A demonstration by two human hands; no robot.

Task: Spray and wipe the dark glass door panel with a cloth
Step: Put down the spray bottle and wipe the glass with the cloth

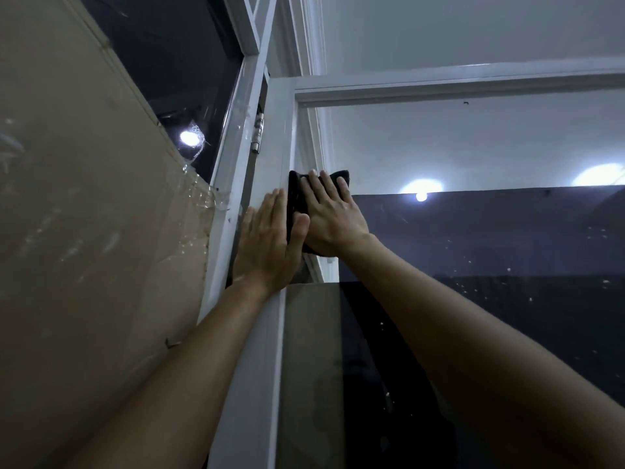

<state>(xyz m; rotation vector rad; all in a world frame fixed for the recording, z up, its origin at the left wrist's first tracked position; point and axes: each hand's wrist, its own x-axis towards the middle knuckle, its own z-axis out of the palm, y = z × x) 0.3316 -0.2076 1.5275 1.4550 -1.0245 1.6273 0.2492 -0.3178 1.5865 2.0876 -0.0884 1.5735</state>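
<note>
I look up at a glass door panel [490, 252] set in a pale grey frame [274, 333]. A folded black cloth [297, 194] is pressed flat against the glass near the panel's upper left corner. My right hand [333, 218] lies spread on the cloth, fingers pointing up. My left hand [270, 245] rests flat on the frame beside it, its thumb touching the cloth's left edge. The glass is dark in its lower part, with pale specks scattered over it. No spray bottle is in view.
A metal hinge [258, 133] sits on the frame above my hands. Left of the frame a beige board [84, 231] covers another pane, with clear tape [206, 198] at its edge. Ceiling lights [421, 189] reflect in the glass.
</note>
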